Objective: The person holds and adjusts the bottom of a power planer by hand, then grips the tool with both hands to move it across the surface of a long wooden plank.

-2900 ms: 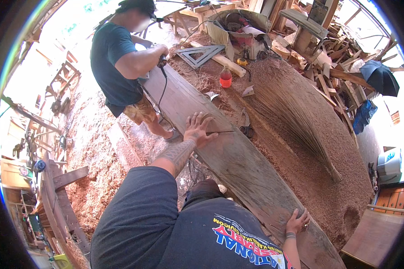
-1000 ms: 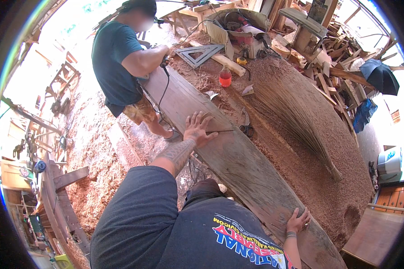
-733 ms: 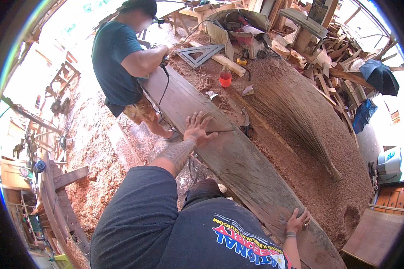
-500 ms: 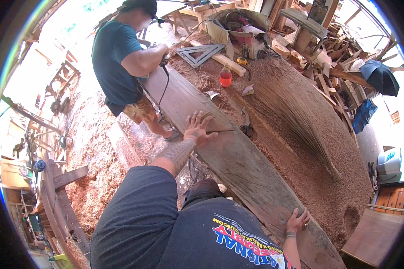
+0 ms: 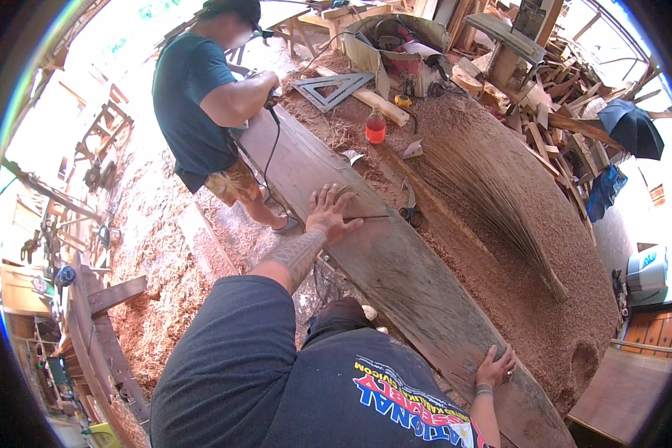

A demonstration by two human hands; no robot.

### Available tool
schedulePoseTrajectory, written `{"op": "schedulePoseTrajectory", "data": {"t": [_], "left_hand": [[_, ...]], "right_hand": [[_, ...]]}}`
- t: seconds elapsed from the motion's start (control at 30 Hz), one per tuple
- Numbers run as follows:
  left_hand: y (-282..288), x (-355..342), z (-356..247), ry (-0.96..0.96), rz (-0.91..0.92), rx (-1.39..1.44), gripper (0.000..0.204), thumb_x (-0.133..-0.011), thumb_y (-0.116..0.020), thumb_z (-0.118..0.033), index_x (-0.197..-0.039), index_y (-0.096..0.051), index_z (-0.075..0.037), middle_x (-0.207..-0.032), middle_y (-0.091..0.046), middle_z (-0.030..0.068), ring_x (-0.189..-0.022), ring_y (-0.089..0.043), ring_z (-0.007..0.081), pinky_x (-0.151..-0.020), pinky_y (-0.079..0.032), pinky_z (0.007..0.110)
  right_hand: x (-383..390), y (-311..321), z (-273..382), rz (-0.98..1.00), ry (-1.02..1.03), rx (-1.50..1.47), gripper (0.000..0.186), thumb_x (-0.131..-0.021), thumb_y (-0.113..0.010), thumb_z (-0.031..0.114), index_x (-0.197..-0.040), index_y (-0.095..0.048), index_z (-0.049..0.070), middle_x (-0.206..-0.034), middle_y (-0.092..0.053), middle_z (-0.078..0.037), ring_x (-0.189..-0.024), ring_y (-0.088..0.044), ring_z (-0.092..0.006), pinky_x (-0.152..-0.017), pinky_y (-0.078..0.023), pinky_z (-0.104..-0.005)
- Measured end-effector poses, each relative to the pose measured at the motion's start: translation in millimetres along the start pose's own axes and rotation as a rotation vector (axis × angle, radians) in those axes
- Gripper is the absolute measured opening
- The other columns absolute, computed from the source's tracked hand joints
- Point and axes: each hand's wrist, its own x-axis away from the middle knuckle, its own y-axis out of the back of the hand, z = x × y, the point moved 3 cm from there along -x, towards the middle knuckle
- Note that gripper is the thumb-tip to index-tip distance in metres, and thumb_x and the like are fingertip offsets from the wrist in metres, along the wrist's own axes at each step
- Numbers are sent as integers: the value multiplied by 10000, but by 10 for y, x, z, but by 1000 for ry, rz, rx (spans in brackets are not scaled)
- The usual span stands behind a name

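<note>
A long, wide wooden plank runs diagonally from far left to near right beneath both my hands. My left hand lies flat on it with spread fingers, beside a dark crack or cut line that reaches the far edge. Farther down the plank, my right hand rests at the far edge, its fingers bent over that edge. At the plank's far end stands a person in a teal shirt. Their hands are on a corded power tool, mostly hidden by their arm; its black cord hangs across the plank.
Beyond the plank lie scissors, a stick broom, a bottle of red liquid, a yellow tape measure and a triangular square. Reddish shavings cover the ground. Scrap wood is heaped at far right.
</note>
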Motion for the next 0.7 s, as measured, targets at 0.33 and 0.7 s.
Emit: {"op": "schedulePoseTrajectory", "data": {"t": [0.33,0.7], "left_hand": [[89,-19,-124,-19,48,3,911,-901,-614,-744,-1652,-358,-297,-1750,-249,130,-1653,-109,348,-1327,-38,551],[40,-45,-134,9,116,-25,901,-928,-582,-750,-1667,-324,-303,-1783,-191,115,-1667,-65,329,-1329,-11,547]], "right_hand": [[99,149,-20,-88,-54,-130,780,-959,-733,483,-1581,-441,115,-1642,-373,-256,-1531,-318,-441,-1251,-262,-564],[1946,-522,-249,1193,-589,-1137,665,-961,-759,517,-1474,-632,114,-1396,-697,-188,-1282,-657,-310,-1114,-481,-378]]}}
